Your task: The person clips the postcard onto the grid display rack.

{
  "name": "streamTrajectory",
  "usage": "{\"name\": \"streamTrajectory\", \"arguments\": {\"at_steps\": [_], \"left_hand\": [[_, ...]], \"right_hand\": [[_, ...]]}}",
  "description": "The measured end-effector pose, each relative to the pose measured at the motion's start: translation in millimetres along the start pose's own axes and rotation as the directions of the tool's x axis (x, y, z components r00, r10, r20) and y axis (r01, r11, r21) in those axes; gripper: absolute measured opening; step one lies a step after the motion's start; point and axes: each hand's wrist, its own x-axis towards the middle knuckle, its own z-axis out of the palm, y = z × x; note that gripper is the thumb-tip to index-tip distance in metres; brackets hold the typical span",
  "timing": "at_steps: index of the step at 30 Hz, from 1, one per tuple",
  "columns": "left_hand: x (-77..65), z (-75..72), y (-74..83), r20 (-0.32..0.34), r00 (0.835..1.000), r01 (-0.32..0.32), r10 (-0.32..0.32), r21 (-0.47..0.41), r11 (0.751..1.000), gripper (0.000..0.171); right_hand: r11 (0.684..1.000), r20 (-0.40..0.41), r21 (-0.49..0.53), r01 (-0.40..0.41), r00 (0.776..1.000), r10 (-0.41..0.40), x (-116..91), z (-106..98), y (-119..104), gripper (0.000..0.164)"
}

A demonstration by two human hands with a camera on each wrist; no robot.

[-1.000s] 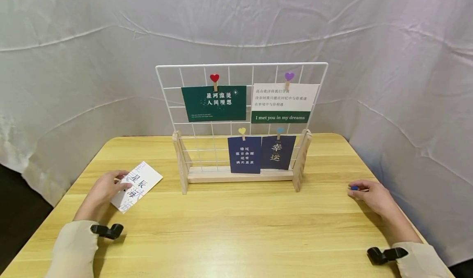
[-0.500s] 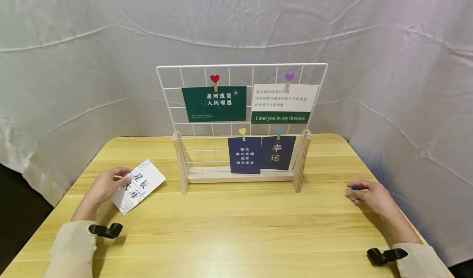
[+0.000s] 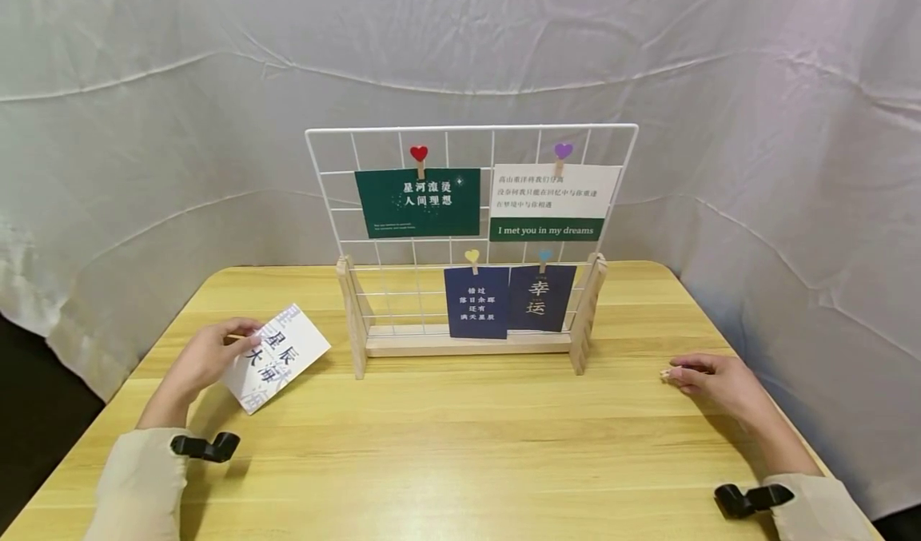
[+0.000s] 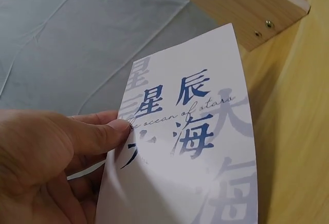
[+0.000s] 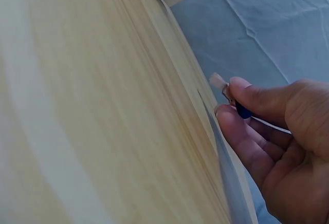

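My left hand (image 3: 205, 357) pinches a white card (image 3: 277, 357) by its left edge between thumb and fingers. Dark blue characters are printed on the card, which is tilted up off the table in the left wrist view. At the right, my right hand (image 3: 719, 381) pinches a small wooden clothespin (image 5: 218, 81) with a dark blue piece on it, mostly covered by the fingertips. Between the hands stands a white wire grid rack (image 3: 471, 127) on a wooden base (image 3: 468, 343). Both hands are apart from the rack.
On the grid, heart clothespins hold a green card (image 3: 420, 205), a white-and-green card (image 3: 554, 193) and two navy cards, the left navy card (image 3: 476, 305) beside the right navy card (image 3: 540, 293). A grey cloth (image 3: 460, 37) hangs behind the wooden table (image 3: 460, 445).
The left hand has lifted the white card slightly, moving it right and away from me. In my right fingers the clothespin has turned, its wooden end now pointing left with the blue part hidden in the head view.
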Motion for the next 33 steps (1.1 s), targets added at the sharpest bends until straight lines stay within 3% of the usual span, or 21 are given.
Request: {"name": "streamTrajectory", "arguments": {"at_steps": [9, 19, 33], "left_hand": [[-0.2, -2.5, 12.1, 0.008, 1.0, -0.013, 0.013, -0.023, 1.0, 0.035], [-1.3, -2.4, 19.2, 0.003, 1.0, -0.03, 0.03, -0.037, 0.999, 0.033], [-0.6, 1.3, 37.9, 0.002, 0.997, -0.073, 0.073, -0.118, 0.99, 0.029]], "right_hand": [[1.0, 0.012, 0.011, -0.009, 1.0, 0.009, 0, -1, -3, 0.057], [0.998, -0.04, 0.047, 0.031, 0.999, -0.029, -2, -2, -9, 0.045], [0.981, -0.094, -0.039, 0.189, 0.977, -0.192, -2, 4, -23, 0.037]]}}
